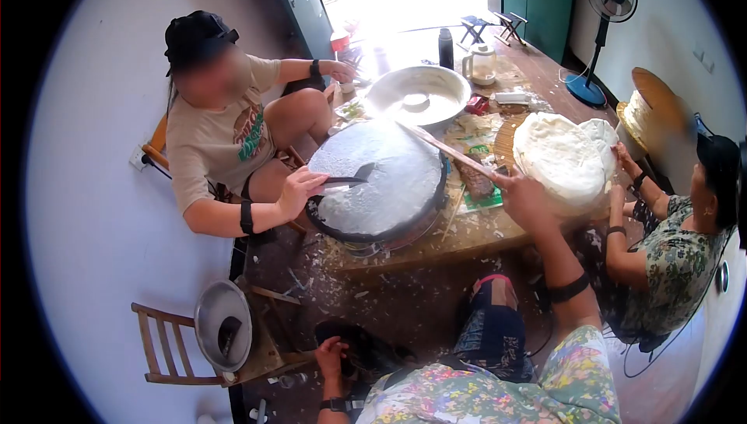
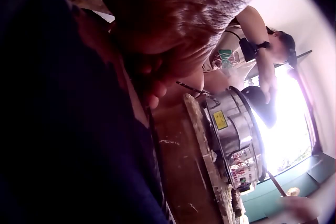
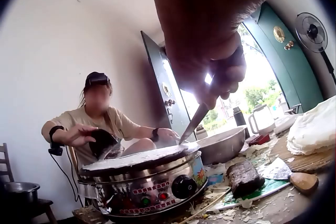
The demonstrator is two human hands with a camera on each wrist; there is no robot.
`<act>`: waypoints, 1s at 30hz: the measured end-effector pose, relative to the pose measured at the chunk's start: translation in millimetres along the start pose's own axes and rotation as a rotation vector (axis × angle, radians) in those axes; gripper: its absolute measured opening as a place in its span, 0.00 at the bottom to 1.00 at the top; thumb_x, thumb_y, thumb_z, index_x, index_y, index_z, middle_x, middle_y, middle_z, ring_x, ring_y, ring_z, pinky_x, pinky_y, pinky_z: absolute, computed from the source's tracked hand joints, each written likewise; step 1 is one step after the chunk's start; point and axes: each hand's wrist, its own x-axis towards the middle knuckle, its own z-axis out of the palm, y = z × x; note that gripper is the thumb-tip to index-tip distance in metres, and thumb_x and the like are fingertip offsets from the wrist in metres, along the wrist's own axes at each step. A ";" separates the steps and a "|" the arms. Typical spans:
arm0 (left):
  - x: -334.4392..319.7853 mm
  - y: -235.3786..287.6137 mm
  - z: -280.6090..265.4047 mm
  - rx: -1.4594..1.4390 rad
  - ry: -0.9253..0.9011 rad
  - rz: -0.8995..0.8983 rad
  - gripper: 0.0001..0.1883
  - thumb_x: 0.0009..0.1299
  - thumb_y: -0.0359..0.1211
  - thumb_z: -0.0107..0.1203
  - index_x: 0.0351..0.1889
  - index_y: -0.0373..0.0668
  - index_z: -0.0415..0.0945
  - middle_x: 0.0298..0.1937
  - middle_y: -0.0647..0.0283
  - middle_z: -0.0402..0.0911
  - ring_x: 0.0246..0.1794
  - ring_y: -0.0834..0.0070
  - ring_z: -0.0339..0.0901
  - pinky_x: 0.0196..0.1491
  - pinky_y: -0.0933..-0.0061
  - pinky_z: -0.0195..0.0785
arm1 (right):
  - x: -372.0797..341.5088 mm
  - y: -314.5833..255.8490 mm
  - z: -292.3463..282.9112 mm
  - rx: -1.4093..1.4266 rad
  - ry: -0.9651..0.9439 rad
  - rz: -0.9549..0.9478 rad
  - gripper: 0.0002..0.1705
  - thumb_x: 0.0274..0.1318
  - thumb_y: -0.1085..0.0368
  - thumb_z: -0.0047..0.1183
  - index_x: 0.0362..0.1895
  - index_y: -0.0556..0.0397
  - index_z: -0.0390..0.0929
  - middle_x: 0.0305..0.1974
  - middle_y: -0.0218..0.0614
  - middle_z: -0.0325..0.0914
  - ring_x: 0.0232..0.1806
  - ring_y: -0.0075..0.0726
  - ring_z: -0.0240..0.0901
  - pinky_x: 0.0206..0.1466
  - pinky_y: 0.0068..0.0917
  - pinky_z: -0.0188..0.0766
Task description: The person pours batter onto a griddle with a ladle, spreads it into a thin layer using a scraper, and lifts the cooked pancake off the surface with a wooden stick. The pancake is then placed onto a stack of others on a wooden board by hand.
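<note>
My right hand grips a long thin wooden stick. In the right wrist view the stick slants down from the fingers, its tip at the edge of the round electric griddle. A white, thin pancake covers the griddle's top. Across from me, a seated person holds a dark scraper over the pancake's left part. My left hand hangs low by my leg, fingers loosely curled, with nothing visible in it; its wrist view shows the fingers in shadow.
A large metal basin stands behind the griddle. On the right, another person handles a stack of pancakes. A dark block and a wooden-handled scraper lie beside the griddle. A chair holds a metal bowl.
</note>
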 end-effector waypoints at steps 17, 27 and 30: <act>-5.3 12.9 3.6 0.069 0.000 0.007 0.12 0.64 0.24 0.50 0.44 0.32 0.79 0.30 0.57 0.84 0.19 0.80 0.73 0.24 0.81 0.66 | -69.7 39.3 46.4 0.154 0.154 0.017 0.27 0.49 0.70 0.52 0.56 0.34 0.78 0.36 0.41 0.72 0.34 0.49 0.75 0.37 0.44 0.72; -15.1 15.1 2.6 0.076 0.011 0.006 0.12 0.64 0.23 0.50 0.44 0.33 0.80 0.29 0.59 0.84 0.19 0.80 0.74 0.24 0.80 0.67 | -205.3 20.3 13.9 0.119 0.162 -0.007 0.27 0.50 0.73 0.53 0.55 0.36 0.78 0.31 0.36 0.68 0.30 0.44 0.73 0.30 0.39 0.71; -12.4 14.2 6.2 0.111 -0.002 0.036 0.12 0.64 0.24 0.50 0.44 0.33 0.80 0.29 0.59 0.84 0.19 0.81 0.73 0.24 0.80 0.67 | -231.2 12.8 2.0 0.196 0.160 0.044 0.27 0.50 0.74 0.53 0.55 0.39 0.78 0.31 0.37 0.68 0.30 0.46 0.72 0.31 0.39 0.69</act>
